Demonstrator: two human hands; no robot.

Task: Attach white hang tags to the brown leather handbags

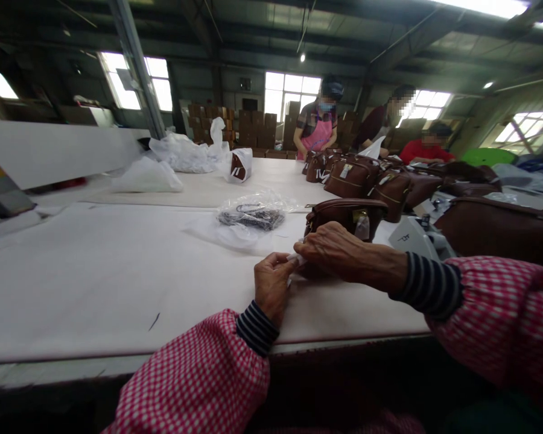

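Observation:
A brown handbag (339,211) stands upright on the white table in front of me, with a clear tag on its side. At the bag's left end, my left hand (273,283) pinches a small piece of white tissue paper (295,259). My right hand (332,250) is closed on the same white piece from the right, its knuckles in front of the bag. The fingertips of both hands nearly meet there. Beyond my left hand lies a clear plastic bag (253,212) with dark strap-like items inside.
Several brown handbags (350,175) crowd the table's right side. White plastic bags (185,154) and a partly wrapped handbag (241,166) lie farther back. A white device (419,238) stands right of my bag. Across the table are several people, one in a pink apron (319,129).

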